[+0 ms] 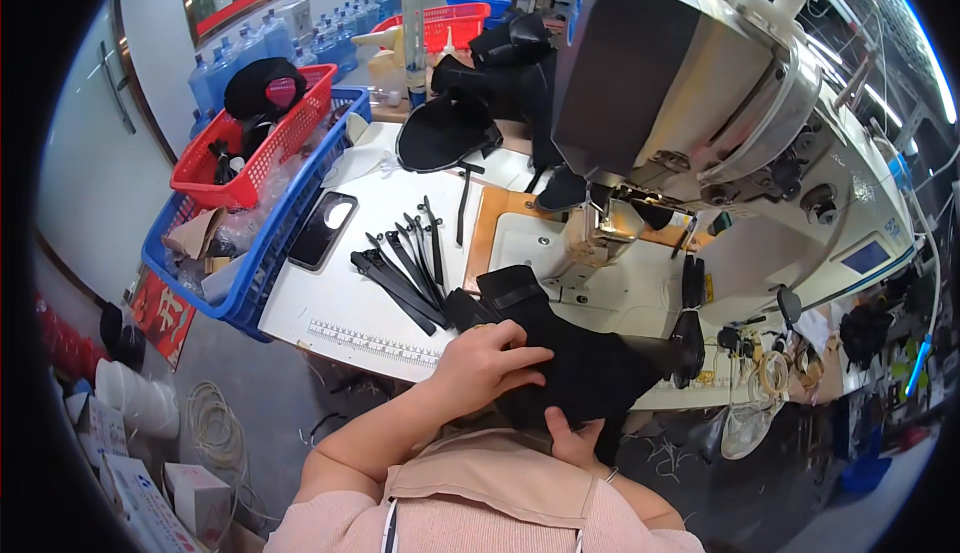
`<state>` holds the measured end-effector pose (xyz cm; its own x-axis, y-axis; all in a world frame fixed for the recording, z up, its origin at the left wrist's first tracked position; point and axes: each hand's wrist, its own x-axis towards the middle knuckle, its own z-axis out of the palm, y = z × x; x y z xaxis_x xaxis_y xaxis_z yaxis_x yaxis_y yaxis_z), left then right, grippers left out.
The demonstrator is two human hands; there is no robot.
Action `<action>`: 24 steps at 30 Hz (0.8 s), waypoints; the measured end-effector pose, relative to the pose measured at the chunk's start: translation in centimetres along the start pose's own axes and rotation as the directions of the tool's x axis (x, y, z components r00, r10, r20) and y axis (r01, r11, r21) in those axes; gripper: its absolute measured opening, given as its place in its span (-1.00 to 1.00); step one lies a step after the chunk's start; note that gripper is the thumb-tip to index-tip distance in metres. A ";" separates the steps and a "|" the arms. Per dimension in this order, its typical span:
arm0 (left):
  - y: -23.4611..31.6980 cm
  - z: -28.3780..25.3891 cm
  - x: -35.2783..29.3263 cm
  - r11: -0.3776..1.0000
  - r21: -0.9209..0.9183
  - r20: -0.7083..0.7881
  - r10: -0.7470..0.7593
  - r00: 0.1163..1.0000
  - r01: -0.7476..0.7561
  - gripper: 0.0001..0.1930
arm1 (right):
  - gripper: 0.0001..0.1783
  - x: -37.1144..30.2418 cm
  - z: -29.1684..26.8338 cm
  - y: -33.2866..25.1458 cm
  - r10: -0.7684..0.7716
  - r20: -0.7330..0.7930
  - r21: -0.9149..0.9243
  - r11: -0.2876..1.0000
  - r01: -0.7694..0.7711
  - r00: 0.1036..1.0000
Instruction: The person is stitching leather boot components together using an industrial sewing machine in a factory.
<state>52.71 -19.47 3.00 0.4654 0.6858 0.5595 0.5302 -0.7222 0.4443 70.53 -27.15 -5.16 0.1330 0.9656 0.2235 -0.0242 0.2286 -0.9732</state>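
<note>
At a white sewing table (340,303) in a cluttered workshop, both hands' grip pinching black fabric (590,373).

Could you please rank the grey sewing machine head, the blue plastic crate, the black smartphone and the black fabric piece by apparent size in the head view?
1. Grey sewing machine head
2. Blue plastic crate
3. Black fabric piece, held by both hands, nearer the camera, so unsure
4. Black smartphone

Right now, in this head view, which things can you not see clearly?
- Right hand: mostly hidden beneath the black fabric piece.
- Needle area of the sewing machine: too small to tell.
- Left hand: its palm faces down on the piece, unseen.
- Blue basket: contents blurred.
</note>
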 end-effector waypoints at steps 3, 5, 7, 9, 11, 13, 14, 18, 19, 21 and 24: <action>-0.7 0.6 0.1 0.966 0.134 -0.015 0.223 0.975 -0.219 -0.77 | -0.42 -2.1 -2.5 3.3 -0.033 0.059 0.211 0.977 0.020 0.998; -0.6 1.2 -0.1 0.956 0.164 -0.030 0.250 0.968 -0.242 -0.77 | -0.30 -3.2 -4.5 4.4 -0.067 0.101 0.234 0.971 0.042 0.993; -0.7 1.8 -0.2 0.945 0.196 -0.044 0.274 0.961 -0.260 -0.78 | -0.26 -1.9 -2.3 0.5 0.007 -0.013 0.363 0.932 -0.002 1.000; -0.5 1.9 -0.2 0.962 0.177 -0.156 0.236 0.959 -0.208 -0.79 | -0.52 -0.9 -1.0 -1.7 0.027 -0.186 0.431 0.901 0.057 0.982; -0.3 2.1 -0.1 0.983 0.131 -0.177 0.154 0.972 -0.132 -0.82 | -0.66 0.1 -0.8 -3.2 0.098 -0.156 0.213 0.975 -0.064 0.983; -0.3 1.9 0.0 0.995 0.090 -0.199 0.070 0.977 -0.053 -0.83 | -0.89 0.8 -0.4 -3.4 0.132 -0.155 -0.027 0.990 -0.138 0.979; -0.2 1.8 0.1 0.999 0.024 -0.197 0.042 0.979 -0.038 -0.84 | -0.89 0.9 -0.4 -3.3 0.131 -0.151 -0.025 0.990 -0.136 0.980; -0.8 1.1 -0.2 0.989 -0.076 -0.395 -0.143 0.907 0.123 -0.86 | -0.85 0.5 -1.1 -3.3 0.112 -0.123 -0.088 0.988 -0.123 0.986; -2.2 0.9 0.0 0.973 -0.046 -0.547 -0.215 0.809 0.227 -0.87 | -0.84 0.5 -1.4 -3.5 0.106 -0.073 -0.143 0.983 -0.115 0.992; -2.9 0.2 0.1 0.840 -0.393 -0.403 -0.523 0.751 0.374 -0.88 | -0.84 0.6 -1.4 -3.9 0.160 -0.092 -0.102 0.980 -0.169 0.983; -3.5 0.5 1.2 0.964 -0.142 -0.538 -0.266 0.800 0.225 -0.88 | -0.83 0.6 -2.1 -3.5 0.197 -0.082 -0.026 0.980 -0.199 0.977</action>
<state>51.79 -16.08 1.80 -0.1507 0.6923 0.7057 0.5153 -0.5542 0.6537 72.80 -27.61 -1.76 0.2061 0.9783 0.0227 -0.0246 0.0284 -0.9993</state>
